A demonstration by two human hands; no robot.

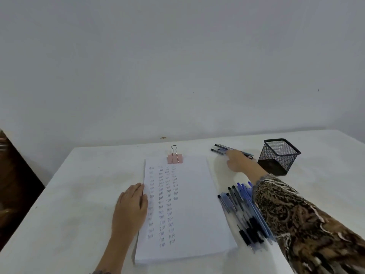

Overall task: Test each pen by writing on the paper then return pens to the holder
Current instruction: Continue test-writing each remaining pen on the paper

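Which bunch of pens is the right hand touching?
The small far bunch beside the mesh holder; the bigger pile lies nearer, by the sleeve.

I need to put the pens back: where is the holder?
In the head view the black mesh holder stands at the far right, just right of the right hand, beyond the heap of pens.

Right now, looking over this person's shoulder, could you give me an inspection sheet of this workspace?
Surface: white table, no spills seen.
Job's things: paper stack under a pink binder clip, columns of test scribbles; black mesh holder upright, no pens visible inside; far pens left of it; near pen pile right of the paper.
Clutter: nothing seen.
Hands: left hand flat on the paper's left edge; right hand on the far pens, grip unclear.
Cables: nothing seen.
Surroundings: plain wall behind; dark furniture at left.
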